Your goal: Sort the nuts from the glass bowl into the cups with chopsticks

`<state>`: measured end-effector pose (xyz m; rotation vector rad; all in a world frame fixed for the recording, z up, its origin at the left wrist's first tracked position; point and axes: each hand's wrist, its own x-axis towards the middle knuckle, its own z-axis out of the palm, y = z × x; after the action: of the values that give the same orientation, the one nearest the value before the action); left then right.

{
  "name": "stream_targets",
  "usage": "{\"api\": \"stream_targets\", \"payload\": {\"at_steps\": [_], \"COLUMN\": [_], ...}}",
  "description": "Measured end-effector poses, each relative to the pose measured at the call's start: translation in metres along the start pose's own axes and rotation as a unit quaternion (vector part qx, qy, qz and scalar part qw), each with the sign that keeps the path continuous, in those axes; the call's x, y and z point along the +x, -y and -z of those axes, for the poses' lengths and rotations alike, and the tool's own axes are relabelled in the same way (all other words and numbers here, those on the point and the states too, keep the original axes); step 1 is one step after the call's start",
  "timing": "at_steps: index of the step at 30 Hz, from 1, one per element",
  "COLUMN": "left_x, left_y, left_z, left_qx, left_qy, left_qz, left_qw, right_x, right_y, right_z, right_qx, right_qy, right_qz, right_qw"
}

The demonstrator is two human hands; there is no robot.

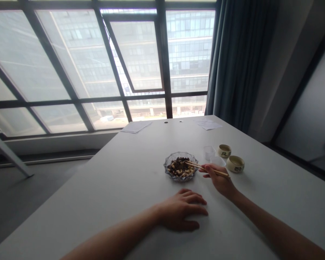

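Observation:
My right hand point(219, 179) is closed around a pair of wooden chopsticks point(221, 173). Their tips reach into a clear glass bowl point(182, 178) with a scalloped rim. Inside it lies a mix of dark brown pieces and pale nuts or beans point(180, 168); their exact kind is too small to tell. Whether the tips pinch a piece cannot be made out. My left hand point(182, 211) rests palm down on the white table in front of the bowl, fingers spread, holding nothing.
Two cream cups with dark characters, one farther back point(224, 151) and one nearer point(235, 164), stand right of the bowl. Beside them are a clear plastic container point(209, 152) and another clear one point(218, 161), partly behind my right hand. Papers point(137, 126) lie at the table's far end.

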<state>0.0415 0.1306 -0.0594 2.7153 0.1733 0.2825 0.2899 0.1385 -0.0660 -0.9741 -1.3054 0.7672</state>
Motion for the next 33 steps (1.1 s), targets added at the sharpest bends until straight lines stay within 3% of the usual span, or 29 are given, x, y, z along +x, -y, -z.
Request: {"api": "stream_targets", "payload": {"at_steps": [15, 24, 29, 33], "left_x": [0.0, 0.001, 0.0, 0.0], "left_y": [0.002, 0.0, 0.0, 0.0], "left_z": [-0.002, -0.002, -0.001, -0.002], "left_qx": [0.008, 0.003, 0.004, 0.003], "left_qy": [-0.003, 0.0, 0.0, -0.002], "left_qz": [-0.003, 0.002, 0.002, 0.0], "left_qw": [1.0, 1.0, 1.0, 1.0], "right_x": [0.0, -0.003, -0.003, 0.005], "right_y": [-0.004, -0.002, 0.002, 0.012], "right_z": [0.004, 0.001, 0.001, 0.013], "right_qx": [-0.007, -0.029, -0.025, -0.023], "right_qy": [-0.04, -0.007, -0.046, -0.105], "right_qz": [0.0, 0.006, 0.018, 0.038], "right_qw": [0.999, 1.0, 0.998, 0.994]}}
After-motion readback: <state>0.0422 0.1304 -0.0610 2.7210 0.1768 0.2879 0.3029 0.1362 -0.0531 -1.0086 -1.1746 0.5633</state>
